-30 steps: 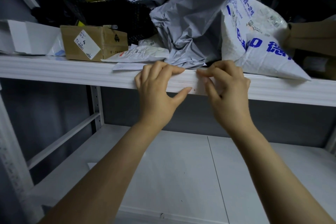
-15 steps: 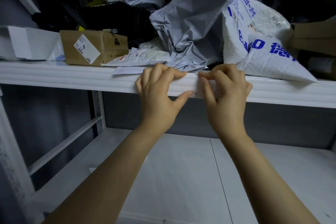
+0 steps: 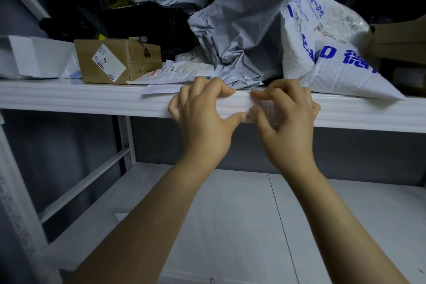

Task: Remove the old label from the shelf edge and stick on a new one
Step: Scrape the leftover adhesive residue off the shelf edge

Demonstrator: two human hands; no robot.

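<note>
Early going, I'd say: the label [image 3: 267, 108] sits flat on the shelf edge [image 3: 92, 101], pale, glossy, barely showing against the white; left hand [image 3: 202, 120] curls over that edge, gripping it; right hand [image 3: 288, 117], fingers bent, pinches the label's left end between forefinger and thumb; peeling and relabelling remain.

Dim grey wall [image 3: 57, 157], white lower shelf [image 3: 230, 214], white upright [image 3: 124, 140]

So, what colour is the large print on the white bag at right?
Blue print on the white bag; the head view shows it.
</note>
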